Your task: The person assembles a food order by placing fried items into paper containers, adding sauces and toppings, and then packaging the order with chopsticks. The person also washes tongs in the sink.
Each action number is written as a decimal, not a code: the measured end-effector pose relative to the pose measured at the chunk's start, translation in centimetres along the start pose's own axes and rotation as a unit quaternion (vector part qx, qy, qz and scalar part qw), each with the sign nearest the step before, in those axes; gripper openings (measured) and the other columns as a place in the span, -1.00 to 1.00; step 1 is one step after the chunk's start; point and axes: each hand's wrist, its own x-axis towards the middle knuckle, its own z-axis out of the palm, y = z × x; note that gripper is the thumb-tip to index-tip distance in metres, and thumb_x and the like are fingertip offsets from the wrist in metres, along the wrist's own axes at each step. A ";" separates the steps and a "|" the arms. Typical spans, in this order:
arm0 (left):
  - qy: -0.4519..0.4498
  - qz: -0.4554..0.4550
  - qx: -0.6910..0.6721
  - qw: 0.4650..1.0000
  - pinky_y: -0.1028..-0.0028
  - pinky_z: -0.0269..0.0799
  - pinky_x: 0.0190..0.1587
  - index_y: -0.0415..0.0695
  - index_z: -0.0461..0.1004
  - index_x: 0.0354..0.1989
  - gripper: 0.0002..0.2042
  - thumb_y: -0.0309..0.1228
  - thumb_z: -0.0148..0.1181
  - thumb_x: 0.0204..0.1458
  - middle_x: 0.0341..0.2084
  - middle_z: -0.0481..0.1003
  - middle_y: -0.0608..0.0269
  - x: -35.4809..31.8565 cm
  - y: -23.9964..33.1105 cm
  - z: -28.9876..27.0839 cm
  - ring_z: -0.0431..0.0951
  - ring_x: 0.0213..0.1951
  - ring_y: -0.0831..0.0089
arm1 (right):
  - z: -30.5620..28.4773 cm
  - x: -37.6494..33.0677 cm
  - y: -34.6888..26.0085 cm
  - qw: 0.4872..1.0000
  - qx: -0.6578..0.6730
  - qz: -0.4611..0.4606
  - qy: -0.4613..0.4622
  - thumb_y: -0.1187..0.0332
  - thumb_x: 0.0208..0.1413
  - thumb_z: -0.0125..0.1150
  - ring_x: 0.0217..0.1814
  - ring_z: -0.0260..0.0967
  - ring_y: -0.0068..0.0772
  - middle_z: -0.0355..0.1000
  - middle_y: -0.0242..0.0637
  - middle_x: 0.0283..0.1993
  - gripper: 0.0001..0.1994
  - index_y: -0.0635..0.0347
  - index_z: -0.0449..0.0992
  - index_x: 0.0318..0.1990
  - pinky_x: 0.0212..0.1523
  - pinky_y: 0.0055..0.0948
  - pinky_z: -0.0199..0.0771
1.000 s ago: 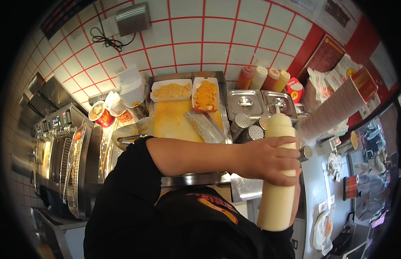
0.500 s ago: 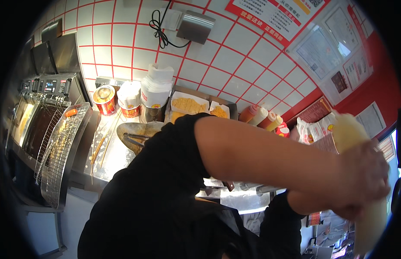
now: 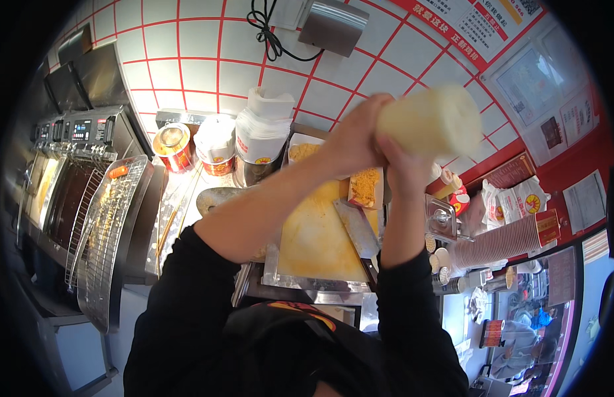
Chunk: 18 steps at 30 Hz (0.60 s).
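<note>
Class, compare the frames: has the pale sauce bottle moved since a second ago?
Yes. The sauce bottle has been lifted from beside the steel counter to high before the tiled wall, in both hands.

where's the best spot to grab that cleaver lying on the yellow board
Grip the cleaver by its handle, the narrow dark end nearest the person at the board's lower right edge, coming from the front. The broad blade lies flat and offers no safe purchase. Both the left hand and right hand are now wrapped round the pale sauce bottle above it.
</note>
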 end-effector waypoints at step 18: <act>-0.069 -0.313 0.143 0.937 0.34 0.39 -0.07 -0.19 0.29 -0.08 -0.36 -0.39 0.44 -0.45 -0.18 0.47 0.08 0.2 -13.7 -3.7 0.49 -0.12 0.20 | 4.7 5.2 15.6 0.994 0.079 0.076 0.024 0.47 -0.36 0.42 -0.07 0.36 -0.36 0.36 -0.25 -0.10 -0.35 0.22 0.21 -0.02 -0.06 -0.39 0.40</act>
